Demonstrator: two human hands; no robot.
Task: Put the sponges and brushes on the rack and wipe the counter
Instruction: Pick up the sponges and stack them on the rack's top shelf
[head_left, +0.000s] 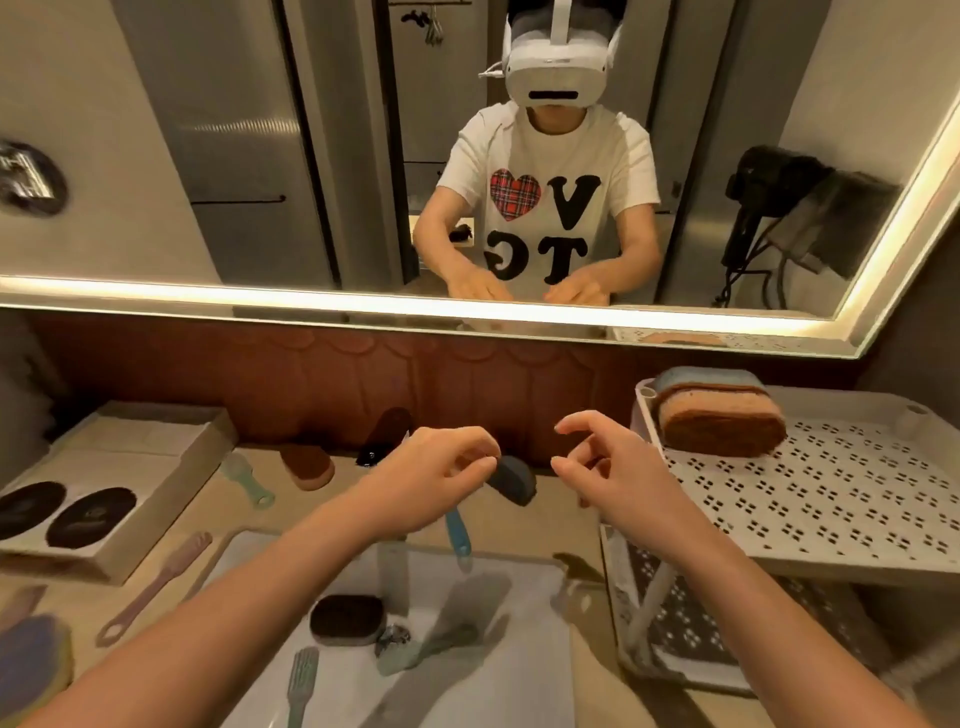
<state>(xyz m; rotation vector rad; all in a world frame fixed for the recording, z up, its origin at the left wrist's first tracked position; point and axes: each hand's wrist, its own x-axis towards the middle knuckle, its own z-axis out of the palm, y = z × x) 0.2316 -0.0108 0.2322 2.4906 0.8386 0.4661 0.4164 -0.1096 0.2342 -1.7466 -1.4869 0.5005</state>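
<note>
My left hand (441, 467) and my right hand (597, 462) hover side by side above the counter, fingers loosely curled, nothing in either. A grey sponge (511, 480) lies just past my left fingertips; whether they touch it I cannot tell. The white perforated rack (831, 493) stands at right, with a brown sponge (722, 421) and a blue one (696, 376) at its back left corner. On the counter lie a pink sponge (309, 467), a green brush (247, 478), a blue brush (457, 535), a pink brush (161, 582) and a blue-yellow sponge (31, 660).
The white sink (519, 649) below my arms holds a dark sponge (345, 618), a green brush (301, 680) and a teal brush (415, 649), beside the faucet (392, 577). A box tray (171, 467) with two dark discs sits at left. A lit mirror (311, 156) faces me.
</note>
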